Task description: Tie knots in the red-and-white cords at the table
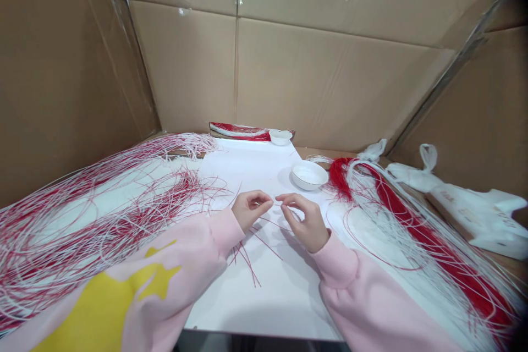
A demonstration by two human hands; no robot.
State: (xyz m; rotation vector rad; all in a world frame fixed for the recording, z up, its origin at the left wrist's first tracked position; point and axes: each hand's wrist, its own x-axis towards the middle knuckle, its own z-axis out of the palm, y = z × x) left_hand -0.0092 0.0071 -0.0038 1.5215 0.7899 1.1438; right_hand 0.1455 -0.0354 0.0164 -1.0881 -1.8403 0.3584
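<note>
My left hand [251, 210] and my right hand [304, 221] face each other just above the white sheet, fingertips a small gap apart. Thumb and forefinger of the left are pinched together on a thin cord, whose exact run is hard to follow. The right thumb and forefinger also close in a pinch; something tiny and whitish shows at their tips, too small to name. Loose thin red cord ends [249, 265] trail on the sheet below my left wrist.
Red and white cords [157, 203] spread across the left. A red and white bundle [406, 217] lies right. One white bowl [309, 176] stands beyond my hands, another [280, 137] farther back. White plastic bags [482, 212] lie far right. Cardboard walls [289, 66] enclose the white sheet [264, 308].
</note>
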